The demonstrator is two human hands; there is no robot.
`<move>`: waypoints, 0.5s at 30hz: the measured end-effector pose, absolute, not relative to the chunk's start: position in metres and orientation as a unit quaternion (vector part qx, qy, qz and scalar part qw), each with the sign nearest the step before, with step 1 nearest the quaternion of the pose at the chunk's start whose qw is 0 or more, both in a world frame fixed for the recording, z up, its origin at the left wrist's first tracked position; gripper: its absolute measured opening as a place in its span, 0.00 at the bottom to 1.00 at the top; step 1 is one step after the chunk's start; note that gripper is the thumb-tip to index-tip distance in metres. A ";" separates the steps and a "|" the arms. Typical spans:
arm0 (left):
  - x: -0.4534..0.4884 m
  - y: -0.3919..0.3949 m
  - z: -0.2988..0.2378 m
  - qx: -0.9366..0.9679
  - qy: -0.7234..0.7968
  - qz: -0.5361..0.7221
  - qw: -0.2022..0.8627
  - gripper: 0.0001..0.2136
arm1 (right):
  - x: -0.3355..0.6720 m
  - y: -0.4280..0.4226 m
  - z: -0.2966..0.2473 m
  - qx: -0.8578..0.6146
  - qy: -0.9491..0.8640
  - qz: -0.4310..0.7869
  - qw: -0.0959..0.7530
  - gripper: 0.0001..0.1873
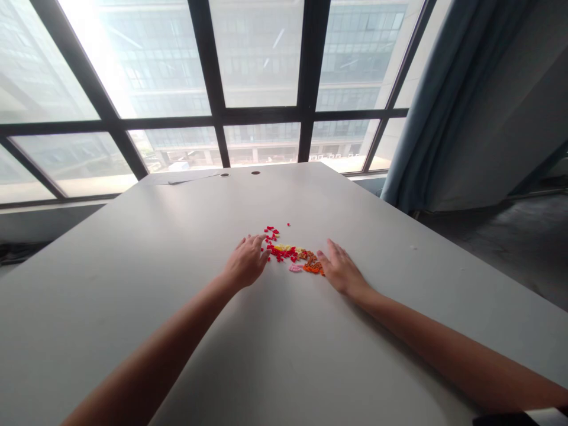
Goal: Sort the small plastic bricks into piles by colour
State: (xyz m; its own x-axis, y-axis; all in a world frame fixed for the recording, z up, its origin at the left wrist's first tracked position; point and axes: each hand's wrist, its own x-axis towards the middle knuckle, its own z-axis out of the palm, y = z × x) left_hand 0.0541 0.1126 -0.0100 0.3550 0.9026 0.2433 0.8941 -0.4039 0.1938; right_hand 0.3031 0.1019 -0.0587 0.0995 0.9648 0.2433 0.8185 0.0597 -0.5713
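Observation:
A small heap of tiny plastic bricks (290, 253) lies in the middle of the grey table (133, 266): red ones at the back and left, yellow in the centre, orange at the right, one pink piece at the front. My left hand (246, 260) rests palm down on the table at the heap's left edge, fingers stretched toward the red pieces. My right hand (339, 269) lies flat at the heap's right edge, fingers apart, touching the orange pieces. Neither hand holds anything.
A stray red piece (288, 225) lies just behind the heap. Two cable holes (255, 173) sit near the table's far edge. Large windows (257, 71) stand behind the table, and a blue-grey curtain (426, 118) hangs at the right.

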 end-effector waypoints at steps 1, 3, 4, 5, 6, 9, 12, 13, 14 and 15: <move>0.054 0.110 -0.010 0.823 0.545 0.159 0.012 0.21 | 0.289 0.106 -0.055 -0.666 -0.672 0.121 0.298 0.34; 0.053 0.105 -0.012 0.821 0.547 0.164 0.009 0.21 | 0.263 0.109 -0.048 -0.654 -0.687 0.132 0.288 0.34; 0.052 0.103 -0.013 0.819 0.550 0.167 0.008 0.21 | 0.252 0.110 -0.044 -0.649 -0.689 0.141 0.290 0.34; 0.050 0.102 -0.015 0.815 0.553 0.169 0.007 0.21 | 0.242 0.109 -0.040 -0.644 -0.689 0.156 0.295 0.33; 0.048 0.101 -0.016 0.812 0.558 0.172 0.006 0.21 | 0.234 0.107 -0.037 -0.635 -0.687 0.174 0.306 0.32; 0.042 0.100 -0.022 0.800 0.572 0.178 0.004 0.20 | 0.215 0.102 -0.033 -0.590 -0.684 0.229 0.363 0.28; 0.037 0.098 -0.025 0.792 0.582 0.182 0.001 0.20 | 0.208 0.106 -0.030 -0.537 -0.687 0.255 0.417 0.26; 0.036 0.097 -0.026 0.791 0.584 0.182 0.000 0.20 | 0.210 0.112 -0.028 -0.533 -0.689 0.247 0.425 0.25; 0.035 0.096 -0.026 0.791 0.585 0.182 -0.001 0.21 | 0.214 0.121 -0.025 -0.535 -0.690 0.233 0.428 0.25; 0.034 0.094 -0.026 0.791 0.584 0.182 -0.003 0.21 | 0.219 0.132 -0.022 -0.548 -0.692 0.203 0.423 0.24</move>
State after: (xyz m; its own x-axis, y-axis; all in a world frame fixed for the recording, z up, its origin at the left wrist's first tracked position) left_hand 0.0336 0.0941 -0.0258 0.2505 0.9232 0.2915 0.9251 -0.3170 0.2089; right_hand 0.2188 0.1323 -0.0222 -0.0411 0.9307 0.3636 0.5866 0.3170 -0.7453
